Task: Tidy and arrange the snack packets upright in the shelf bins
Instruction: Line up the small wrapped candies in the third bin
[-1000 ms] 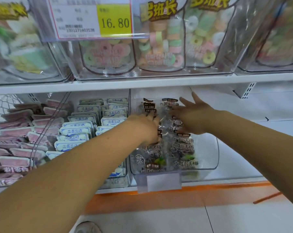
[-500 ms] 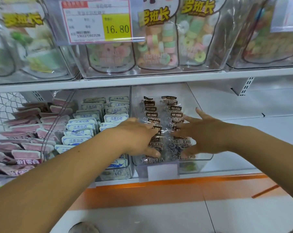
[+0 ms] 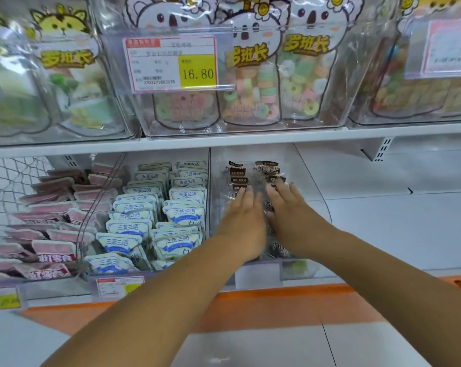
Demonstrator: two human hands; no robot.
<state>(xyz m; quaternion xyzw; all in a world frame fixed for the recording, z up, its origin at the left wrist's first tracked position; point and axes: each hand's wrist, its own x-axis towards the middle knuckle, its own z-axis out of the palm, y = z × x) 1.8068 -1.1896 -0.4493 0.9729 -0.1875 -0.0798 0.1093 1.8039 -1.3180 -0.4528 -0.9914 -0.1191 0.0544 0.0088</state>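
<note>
- The clear plastic snack packets with dark brown labels (image 3: 266, 172) stood in 2 rough rows inside the transparent plastic bin (image 3: 326, 207) on the lower white metal shelf (image 3: 396, 229). The back ones were upright; the front ones were hidden under the hands.
- The left hand (image 3: 244, 223) lay flat on the left row, fingers straight and together. It pressed on the packets and gripped nothing.
- The right hand (image 3: 290, 215) lay just beside it on the right row, fingers straight and slightly spread, likewise closed round nothing.
- Judged from this, the step in hand was squaring the 2 rows so that they stood.
- Risk: the glossy film looked slippery, so flat palms could slide over the packets and fan them down instead of standing them up.
- Risk: too hard a push toward the back could fold the rear packets against the bin's wall, or shove the light bin along the shelf.
- Risk: the bin looked loosely filled, with spare room at its right side, so the rows might slump once the pressure came off.
- The white-and-blue pouches (image 3: 183, 215) sat in the bin just beside on the left, where a careless forearm could disturb them.
</note>
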